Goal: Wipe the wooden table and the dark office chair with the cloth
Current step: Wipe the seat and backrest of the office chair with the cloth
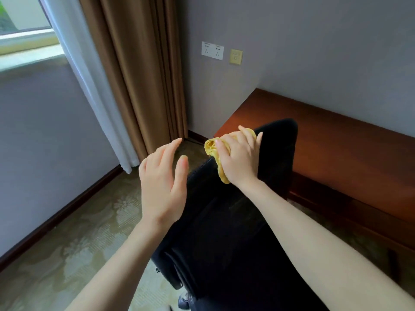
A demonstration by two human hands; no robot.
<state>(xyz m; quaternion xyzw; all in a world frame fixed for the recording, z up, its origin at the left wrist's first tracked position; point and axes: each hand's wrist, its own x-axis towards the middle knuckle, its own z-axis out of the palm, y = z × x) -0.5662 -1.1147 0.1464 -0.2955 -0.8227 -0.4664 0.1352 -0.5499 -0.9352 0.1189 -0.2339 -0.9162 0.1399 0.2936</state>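
Up on the back of the dark chair, my right grip is curled round the yellow cloth and presses it on the chair. My left grip floats near the chair with fingers apart and loose, holding nothing. Behind the chair is the wooden surface, next to the wall

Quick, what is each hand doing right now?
Left hand: open, fingers straight, holding nothing.
Right hand: grips the yellow cloth against the dark chair.
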